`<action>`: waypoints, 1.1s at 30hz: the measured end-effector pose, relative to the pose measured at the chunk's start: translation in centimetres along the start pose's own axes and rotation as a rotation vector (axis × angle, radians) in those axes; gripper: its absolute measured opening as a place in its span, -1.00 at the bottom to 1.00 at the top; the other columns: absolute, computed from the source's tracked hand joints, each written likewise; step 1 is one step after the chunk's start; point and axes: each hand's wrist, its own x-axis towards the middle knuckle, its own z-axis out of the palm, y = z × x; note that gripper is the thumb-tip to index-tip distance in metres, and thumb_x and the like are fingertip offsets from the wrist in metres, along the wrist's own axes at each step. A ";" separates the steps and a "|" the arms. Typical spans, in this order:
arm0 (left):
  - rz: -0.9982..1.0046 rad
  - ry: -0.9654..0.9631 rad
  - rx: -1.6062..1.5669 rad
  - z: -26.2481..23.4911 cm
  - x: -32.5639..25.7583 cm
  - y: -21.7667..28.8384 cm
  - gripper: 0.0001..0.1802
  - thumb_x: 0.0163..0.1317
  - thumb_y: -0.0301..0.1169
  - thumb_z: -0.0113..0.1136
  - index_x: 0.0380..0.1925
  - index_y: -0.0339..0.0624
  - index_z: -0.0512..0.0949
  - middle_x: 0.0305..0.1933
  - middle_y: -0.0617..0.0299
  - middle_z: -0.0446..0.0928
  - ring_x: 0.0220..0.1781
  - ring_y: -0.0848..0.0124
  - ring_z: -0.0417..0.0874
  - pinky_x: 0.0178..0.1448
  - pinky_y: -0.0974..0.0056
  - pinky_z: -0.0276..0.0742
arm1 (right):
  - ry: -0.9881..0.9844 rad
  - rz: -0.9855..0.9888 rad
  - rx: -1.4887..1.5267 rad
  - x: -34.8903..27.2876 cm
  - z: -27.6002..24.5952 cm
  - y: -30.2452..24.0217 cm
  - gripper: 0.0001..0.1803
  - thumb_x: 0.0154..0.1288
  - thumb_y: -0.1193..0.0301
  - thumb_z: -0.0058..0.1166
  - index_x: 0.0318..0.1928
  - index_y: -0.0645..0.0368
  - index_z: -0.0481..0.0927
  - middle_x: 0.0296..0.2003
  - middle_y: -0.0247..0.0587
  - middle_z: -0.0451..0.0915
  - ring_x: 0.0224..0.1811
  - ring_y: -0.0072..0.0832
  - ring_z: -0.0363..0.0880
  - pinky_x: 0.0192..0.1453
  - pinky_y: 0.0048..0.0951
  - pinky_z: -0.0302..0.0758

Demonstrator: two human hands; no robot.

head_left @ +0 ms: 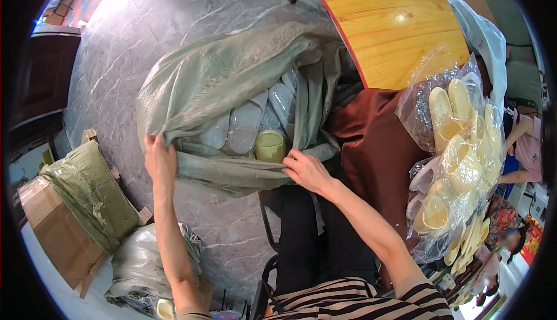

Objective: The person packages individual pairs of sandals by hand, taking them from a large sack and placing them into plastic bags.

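A large grey-green woven sack (220,76) lies in front of me with its mouth spread. My left hand (160,156) is closed on the sack's rim at its near left corner. On the near right part of the same rim, the fingers of my right hand (307,170) pinch the fabric. Inside the sack are several slippers in clear plastic; a whitish slipper (247,124) shows in the middle. Close to my right hand, a yellow-green slipper (270,145) shows its open end. Folds of the sack hide the rest of its contents.
To the right, pale yellow slippers (461,160) in clear plastic lie piled beside a dark red cloth (371,157). A yellow wooden tabletop (394,24) stands far right. At left are a cardboard box (61,227), a green wrapped bundle (96,192) and a whitish sack (145,262).
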 end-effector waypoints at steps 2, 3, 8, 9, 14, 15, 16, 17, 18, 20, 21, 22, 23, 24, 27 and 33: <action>0.037 0.110 -0.028 1.4 0.0 -4.4 -0.49 0.22 -0.28 0.17 0.18 -0.15 0.48 0.03 -0.08 0.50 -0.07 0.02 0.64 -0.02 0.03 0.57 | -0.003 0.007 0.010 -1.5 -0.3 -1.0 -0.82 0.20 0.41 0.20 -0.25 0.21 0.50 -0.26 -0.08 0.45 -0.22 -0.03 0.56 -0.17 -0.12 0.52; -0.138 0.030 -0.324 2.0 -0.1 -6.5 -0.55 0.28 -0.27 0.12 0.16 -0.17 0.49 0.04 -0.07 0.53 -0.03 0.04 0.64 0.04 0.01 0.57 | 0.012 -0.004 0.040 -2.2 0.0 -1.4 -0.80 0.20 0.41 0.20 -0.24 0.21 0.50 -0.24 -0.07 0.45 -0.21 -0.03 0.56 -0.16 -0.12 0.51; -0.659 -0.322 -1.969 6.8 -2.2 -12.6 -0.64 0.48 -0.22 -0.09 0.07 -0.21 0.53 0.09 0.06 0.59 0.09 0.10 0.62 0.28 -0.08 0.51 | 0.009 -0.158 -0.114 -5.2 2.9 -2.3 -0.74 0.11 0.44 0.25 -0.20 0.20 0.50 -0.20 -0.09 0.47 -0.06 -0.08 0.54 -0.04 -0.13 0.52; -0.621 -0.346 -1.980 7.3 -3.3 -8.7 -0.58 0.49 -0.20 -0.15 0.12 -0.23 0.50 0.12 -0.01 0.58 0.11 0.11 0.62 0.19 -0.04 0.58 | 0.028 -0.113 -0.135 -6.6 3.4 -1.5 -0.77 0.09 0.48 0.21 -0.23 0.20 0.51 -0.18 -0.09 0.48 -0.01 -0.09 0.51 0.00 -0.16 0.53; -0.261 -0.465 -2.073 3.3 -7.6 -3.4 -0.53 0.49 -0.05 -0.13 0.08 -0.18 0.52 -0.01 0.11 0.61 -0.03 0.22 0.65 0.09 0.04 0.62 | 0.061 -0.253 -0.306 -11.0 8.4 -1.4 -0.74 0.08 0.49 0.11 -0.15 0.12 0.61 -0.02 -0.12 0.51 0.04 -0.13 0.49 0.10 -0.12 0.46; -0.232 -0.458 -2.081 2.5 -8.6 -1.9 -0.53 0.49 -0.05 -0.13 0.08 -0.18 0.52 -0.01 0.11 0.61 -0.03 0.22 0.65 0.09 0.04 0.62 | 0.037 -0.277 -0.466 -11.5 8.6 -1.3 -0.70 0.09 0.50 0.07 -0.12 0.08 0.64 0.04 -0.12 0.52 0.07 -0.14 0.49 0.14 -0.10 0.43; -0.269 -0.398 -1.989 1.7 -10.2 0.6 -0.49 0.47 0.00 -0.13 0.12 -0.17 0.49 -0.02 0.13 0.60 -0.06 0.20 0.65 0.08 0.03 0.61 | 0.052 -0.286 -0.484 -12.0 8.1 -1.5 -0.70 0.09 0.50 0.07 -0.12 0.08 0.64 0.04 -0.12 0.52 0.07 -0.14 0.49 0.14 -0.10 0.43; -0.313 -0.321 -1.893 0.7 -11.8 2.3 -0.44 0.45 0.05 -0.13 0.15 -0.16 0.46 -0.03 0.16 0.59 -0.08 0.17 0.65 0.07 0.02 0.60 | 0.116 -0.215 -0.522 -12.2 7.5 -2.3 -0.68 0.10 0.50 0.04 -0.10 0.06 0.66 0.07 -0.14 0.51 0.10 -0.15 0.47 0.16 -0.09 0.40; -0.296 -0.275 -1.892 0.0 -13.4 1.9 -0.44 0.45 0.05 -0.13 0.15 -0.16 0.46 -0.03 0.16 0.59 -0.08 0.17 0.65 0.07 0.02 0.60 | 0.180 -0.162 -0.545 -12.1 7.1 -4.2 -0.65 0.10 0.51 0.01 -0.09 0.04 0.68 0.10 -0.16 0.51 0.14 -0.17 0.46 0.18 -0.08 0.37; -0.342 -0.347 -1.486 0.1 -16.6 1.0 -0.46 0.50 0.03 -0.20 0.03 -0.19 0.53 -0.11 0.22 0.59 -0.14 0.34 0.63 -0.01 0.15 0.58 | 0.194 -0.141 -0.417 -11.2 5.2 -6.9 -0.60 0.08 0.58 -0.06 -0.07 0.06 0.68 0.15 -0.20 0.50 0.11 -0.12 0.48 0.19 -0.13 0.39; -0.251 -0.372 -1.356 0.0 -18.0 2.7 -0.45 0.51 0.02 -0.21 0.04 -0.23 0.52 -0.12 0.22 0.58 -0.16 0.36 0.61 -0.03 0.17 0.56 | 0.274 -0.148 -0.186 -10.9 4.2 -6.4 -0.62 0.11 0.57 -0.06 -0.08 0.06 0.68 0.14 -0.20 0.51 0.10 -0.11 0.49 0.17 -0.13 0.41; -0.165 -0.386 -1.222 -0.2 -19.5 4.3 -0.44 0.51 0.01 -0.23 0.05 -0.27 0.50 -0.13 0.23 0.57 -0.17 0.38 0.59 -0.04 0.20 0.54 | 0.349 -0.162 0.049 -10.3 3.2 -6.2 -0.63 0.13 0.57 -0.07 -0.09 0.05 0.69 0.14 -0.20 0.51 0.09 -0.09 0.51 0.15 -0.14 0.43; -0.116 -0.419 -1.111 -0.8 -20.9 4.5 -0.44 0.52 -0.01 -0.24 0.03 -0.31 0.50 -0.14 0.23 0.56 -0.19 0.39 0.56 -0.08 0.19 0.52 | 0.223 -0.065 0.305 -9.7 2.4 -7.5 -0.69 0.29 0.52 -0.10 -0.02 0.10 0.63 0.07 -0.19 0.57 0.08 -0.19 0.55 0.15 -0.18 0.47; -0.067 -0.452 -1.002 -1.5 -22.3 4.9 -0.44 0.52 -0.03 -0.25 0.02 -0.34 0.50 -0.16 0.23 0.55 -0.21 0.40 0.54 -0.11 0.18 0.50 | 0.221 -0.091 0.308 -9.3 2.3 -8.3 -0.69 0.29 0.52 -0.10 -0.02 0.10 0.63 0.07 -0.19 0.57 0.08 -0.19 0.55 0.15 -0.18 0.47; 0.502 -0.358 -0.599 -0.8 -25.8 6.7 -0.64 0.39 -0.32 -0.14 -0.16 -0.45 0.51 -0.42 -0.12 0.58 -0.36 0.27 0.57 -0.26 0.07 0.48 | -0.020 0.299 1.577 -7.0 1.7 -7.3 -0.60 0.52 0.23 -0.18 0.16 0.23 0.45 0.08 -0.17 0.58 0.13 -0.39 0.52 0.28 -0.19 0.43; 0.423 -0.697 -0.713 1.5 -31.7 10.3 -0.31 0.42 0.10 -0.19 0.05 -0.41 0.49 0.00 -0.29 0.57 0.06 -0.06 0.59 0.13 0.03 0.42 | -0.078 0.437 1.730 -2.5 3.7 -4.1 -0.37 0.31 -0.03 0.10 0.22 0.13 0.50 0.14 -0.18 0.57 0.20 -0.16 0.48 0.36 -0.06 0.34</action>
